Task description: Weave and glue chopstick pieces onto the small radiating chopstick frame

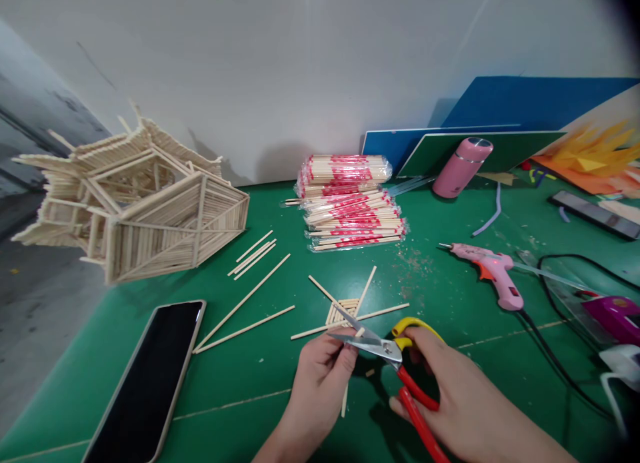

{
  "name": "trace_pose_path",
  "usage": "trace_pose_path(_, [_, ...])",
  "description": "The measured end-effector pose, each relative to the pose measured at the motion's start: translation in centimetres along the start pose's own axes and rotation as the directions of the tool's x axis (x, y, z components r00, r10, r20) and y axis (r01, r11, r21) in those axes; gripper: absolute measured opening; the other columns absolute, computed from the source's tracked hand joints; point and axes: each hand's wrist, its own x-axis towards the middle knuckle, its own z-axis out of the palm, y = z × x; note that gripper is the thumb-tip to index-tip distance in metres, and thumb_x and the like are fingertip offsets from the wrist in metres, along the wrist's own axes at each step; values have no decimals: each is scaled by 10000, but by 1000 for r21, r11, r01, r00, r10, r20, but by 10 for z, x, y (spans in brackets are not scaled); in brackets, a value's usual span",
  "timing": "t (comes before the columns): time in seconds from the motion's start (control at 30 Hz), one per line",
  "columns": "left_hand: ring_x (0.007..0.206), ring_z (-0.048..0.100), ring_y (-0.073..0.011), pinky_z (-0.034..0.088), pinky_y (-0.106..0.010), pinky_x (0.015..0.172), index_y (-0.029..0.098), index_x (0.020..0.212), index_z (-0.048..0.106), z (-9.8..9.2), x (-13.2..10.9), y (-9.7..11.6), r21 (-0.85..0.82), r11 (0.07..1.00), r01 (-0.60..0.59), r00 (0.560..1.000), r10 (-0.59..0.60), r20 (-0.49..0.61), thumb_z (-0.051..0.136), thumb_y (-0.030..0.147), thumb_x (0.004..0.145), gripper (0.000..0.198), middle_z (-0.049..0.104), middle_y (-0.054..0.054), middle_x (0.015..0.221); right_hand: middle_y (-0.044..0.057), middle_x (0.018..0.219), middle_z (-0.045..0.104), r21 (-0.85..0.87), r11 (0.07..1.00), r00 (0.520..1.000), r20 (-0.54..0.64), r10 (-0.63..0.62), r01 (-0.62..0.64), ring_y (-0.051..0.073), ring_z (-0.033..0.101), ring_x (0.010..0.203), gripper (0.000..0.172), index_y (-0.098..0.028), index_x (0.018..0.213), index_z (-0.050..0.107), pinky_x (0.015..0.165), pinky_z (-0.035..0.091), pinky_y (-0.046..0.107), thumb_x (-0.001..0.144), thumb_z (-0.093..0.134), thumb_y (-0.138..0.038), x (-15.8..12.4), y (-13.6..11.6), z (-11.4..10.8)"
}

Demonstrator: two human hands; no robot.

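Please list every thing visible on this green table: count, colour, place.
stick model: one, pale wood, far left
phone: one, black screen, near left
loose sticks: several, pale, centre
wrapped stick packs: pile, red-white, centre back
bottle: one, pink, back right
glue gun: one, pink, right
boards: several, blue and green, at wall
scissors: one, red-yellow handles, right hand
left hand: one, pinches short stick at blades
right hand: one, grips scissors
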Motion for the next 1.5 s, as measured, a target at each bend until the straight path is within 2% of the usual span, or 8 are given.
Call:
trace_pose_path(0.5, [646,557,-158,435,-229,625,160,750,697,-2,-1,-3,47,997,-63,996,60,73,556,214,719,155,644,-28,668,10,910,564,23,1000,998,56,-22,21,157,537,781,394,-238,987,433,669,425,250,648,609,-336,-4,-5,-5])
trace_pose_path(0.83, [666,558,-150,432,-220,639,158,727,686,-3,-2,-1,53,995,-88,993,84,79,544,190,723,146,655,-23,716,35,924,565,-63,997,999,-28,-46,44,186,536,810,419,-224,984,430,657,417,276,632,625,-342,-5,0,-3])
trace_pose_path(1.03, [677,573,-153,442,-217,634,155,755,680,-4,-2,-4,84,990,-115,989,106,107,537,195,737,150,661,-28,726,19,913,567,-23,999,999,7,-35,35,170,538,794,410,-234,985,429,646,414,257,641,624,-340,-3,-1,-3])
trace_pose_path(1.23, [690,576,-156,443,-226,649,159,766,673,-5,-1,-4,122,977,-175,977,157,146,514,187,758,162,659,-29,730,-3,865,578,8,1000,1000,19,-18,17,150,543,729,387,-241,965,437,607,408,232,638,625,-324,-6,-1,-3])
trace_pose_path(1.33, [666,558,-147,429,-222,636,161,715,664,-6,-1,-2,130,970,-206,963,178,202,500,181,771,174,635,-24,701,-15,819,586,-7,999,999,27,-36,36,142,544,681,313,-242,921,442,578,396,227,656,600,-296,-7,0,-4])
trace_pose_path(1.5, [627,511,-127,400,-214,609,158,676,650,-6,0,-2,131,968,-214,942,169,290,484,203,784,203,593,-18,672,5,852,600,-67,995,996,39,-77,79,168,556,728,245,-239,901,446,603,391,247,674,539,-234,-9,3,-5])
